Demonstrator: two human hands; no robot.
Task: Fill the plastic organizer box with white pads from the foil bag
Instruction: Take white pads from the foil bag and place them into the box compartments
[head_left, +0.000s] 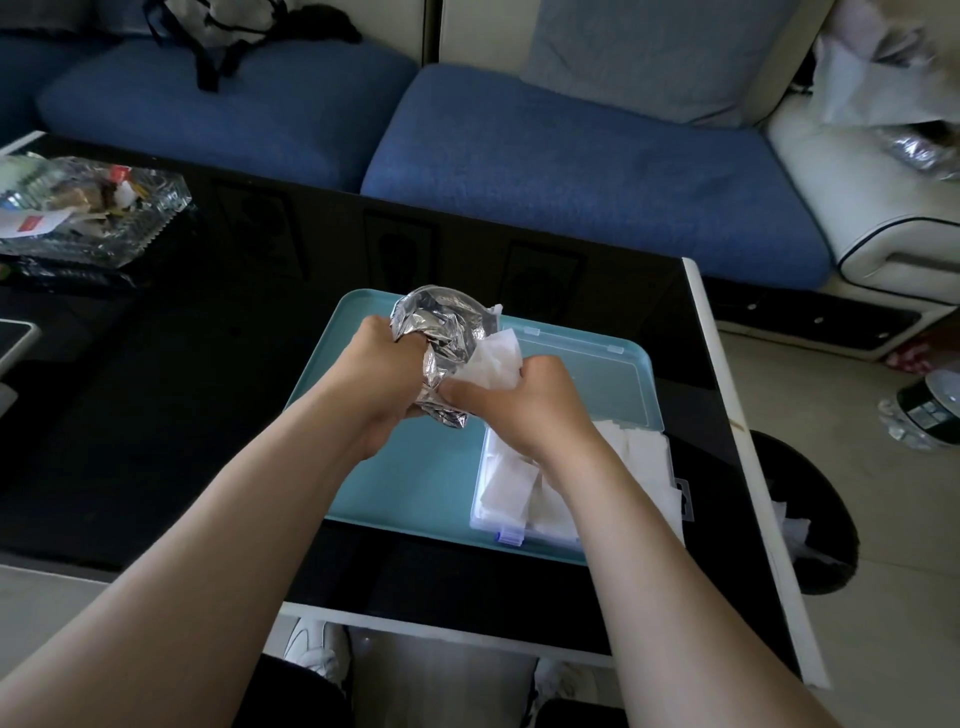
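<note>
Pads (506, 493) lay loose in the clear plastic organizer box (488, 526) at the near right of a teal tray (405, 467), with the box's lid (597, 379) folded back on the far side. Above the tray, the left hand (384, 369) clutched the crumpled foil bag (441, 327). The right hand (524, 400) gripped a white wad (493, 358) at the bag's mouth.

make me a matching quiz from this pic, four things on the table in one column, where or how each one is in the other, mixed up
1 foil bag
2 plastic organizer box
3 tray
4 glass dish

a far left on the table
b gripped by the left hand
c teal, under the box
d lid open, white pads inside

Pairs: 1-b; 2-d; 3-c; 4-a
</note>
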